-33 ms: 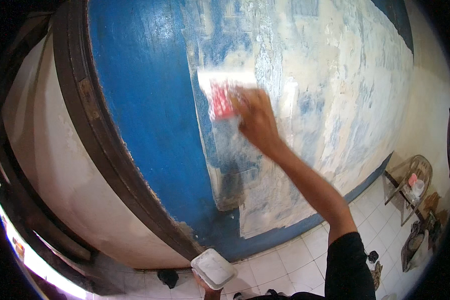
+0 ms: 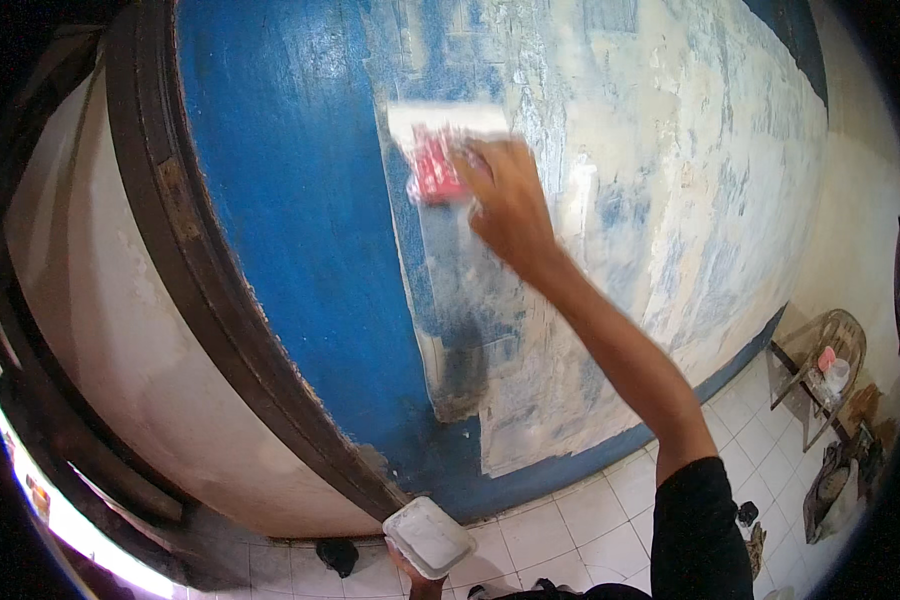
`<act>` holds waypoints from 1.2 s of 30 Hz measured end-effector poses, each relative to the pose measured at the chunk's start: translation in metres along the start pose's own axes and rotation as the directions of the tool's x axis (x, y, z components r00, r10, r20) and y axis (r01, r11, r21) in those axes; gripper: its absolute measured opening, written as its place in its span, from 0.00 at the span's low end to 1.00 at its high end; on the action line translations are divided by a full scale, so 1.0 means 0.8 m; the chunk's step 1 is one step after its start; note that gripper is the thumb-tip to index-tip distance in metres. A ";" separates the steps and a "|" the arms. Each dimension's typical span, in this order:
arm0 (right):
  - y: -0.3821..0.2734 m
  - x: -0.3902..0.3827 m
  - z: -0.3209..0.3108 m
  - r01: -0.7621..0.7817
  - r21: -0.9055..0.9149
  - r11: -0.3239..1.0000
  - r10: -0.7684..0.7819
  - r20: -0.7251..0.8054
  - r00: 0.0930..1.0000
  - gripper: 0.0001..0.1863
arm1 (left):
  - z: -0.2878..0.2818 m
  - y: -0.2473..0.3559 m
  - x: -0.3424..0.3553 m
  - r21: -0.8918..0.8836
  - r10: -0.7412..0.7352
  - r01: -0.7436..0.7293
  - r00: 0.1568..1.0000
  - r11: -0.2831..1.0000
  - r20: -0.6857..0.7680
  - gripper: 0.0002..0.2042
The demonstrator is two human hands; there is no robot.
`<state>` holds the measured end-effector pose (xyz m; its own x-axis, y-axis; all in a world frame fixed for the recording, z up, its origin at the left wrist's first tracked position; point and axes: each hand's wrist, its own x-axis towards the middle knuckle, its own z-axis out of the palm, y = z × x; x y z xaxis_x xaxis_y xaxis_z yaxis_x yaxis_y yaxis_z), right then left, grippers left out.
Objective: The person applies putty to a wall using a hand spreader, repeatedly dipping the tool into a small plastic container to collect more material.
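My right hand (image 2: 515, 205) grips a red putty spreader (image 2: 435, 175), slightly blurred, against the wall. White paste (image 2: 445, 118) lies along its upper edge and smears its face. Around it the blue wall (image 2: 290, 190) is partly covered by a patchy off-white coat (image 2: 660, 130). The spreader sits near the left border of that coat, where bare blue begins. Low down, my left hand (image 2: 410, 570) holds a white rectangular tub (image 2: 428, 538) from beneath, its fingers mostly hidden. Whitish residue coats the inside of the tub.
A dark wooden frame (image 2: 185, 220) borders the wall at left. On the white tiled floor (image 2: 610, 555) lies a dark bundle (image 2: 337, 556) near the frame's foot. At right stand a chair (image 2: 840, 335) with small containers on it and a bag (image 2: 832, 490).
My right hand and the putty spreader have slid upward along the wall, slightly to the left. My left hand and the tub have hardly moved.
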<state>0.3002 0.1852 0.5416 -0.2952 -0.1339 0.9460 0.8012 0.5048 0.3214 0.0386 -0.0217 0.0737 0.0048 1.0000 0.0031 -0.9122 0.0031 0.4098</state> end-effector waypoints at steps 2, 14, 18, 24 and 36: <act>0.018 0.074 0.005 0.044 -0.057 0.997 -0.047 -0.045 0.998 0.25 | 0.035 0.006 0.000 0.057 0.018 -0.018 1.000 0.998 0.002 0.39; -0.055 -0.201 0.064 -0.013 0.048 0.999 -0.001 0.279 0.960 0.23 | 0.014 0.006 0.013 0.036 0.011 -0.011 1.000 0.999 -0.008 0.39; -0.138 -0.365 0.054 -0.240 0.113 0.964 0.150 0.516 0.843 0.25 | 0.008 0.006 0.015 0.030 0.004 -0.003 1.000 1.000 -0.011 0.39; -0.194 -0.424 -0.004 -0.277 0.228 0.933 0.083 0.615 0.784 0.31 | -0.004 0.006 0.015 0.021 -0.004 0.004 1.000 1.000 -0.013 0.39; 0.062 0.025 -0.020 0.043 -0.103 0.994 -0.054 -0.105 0.993 0.26 | -0.021 -0.014 0.024 -0.021 -0.027 0.028 0.999 0.999 0.023 0.39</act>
<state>0.3418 0.1940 0.5772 -0.2813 -0.2500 0.9265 0.8373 0.4077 0.3642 0.0421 -0.0028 0.0536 0.0392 0.9991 0.0132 -0.9199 0.0309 0.3909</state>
